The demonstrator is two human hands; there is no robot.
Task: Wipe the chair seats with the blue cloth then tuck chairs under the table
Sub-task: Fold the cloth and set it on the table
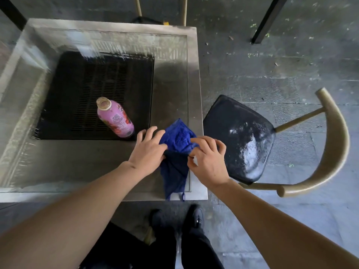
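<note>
The blue cloth (177, 150) lies bunched on the near right corner of the glass-topped table (116, 162), one end hanging over the front edge. My left hand (148, 152) pinches its left side, fingers spread. My right hand (208, 159) grips its right side. Just right of the table stands a chair with a dark, wet-looking seat (242, 136) and a curved tan backrest (334, 144), pulled out from the table.
A pink bottle (115, 118) without a cap stands on the table, left of the cloth. Tan legs of another chair (183, 10) show beyond the far edge. A black post (269, 18) rises at the upper right. My feet (194, 218) stand on grey paving.
</note>
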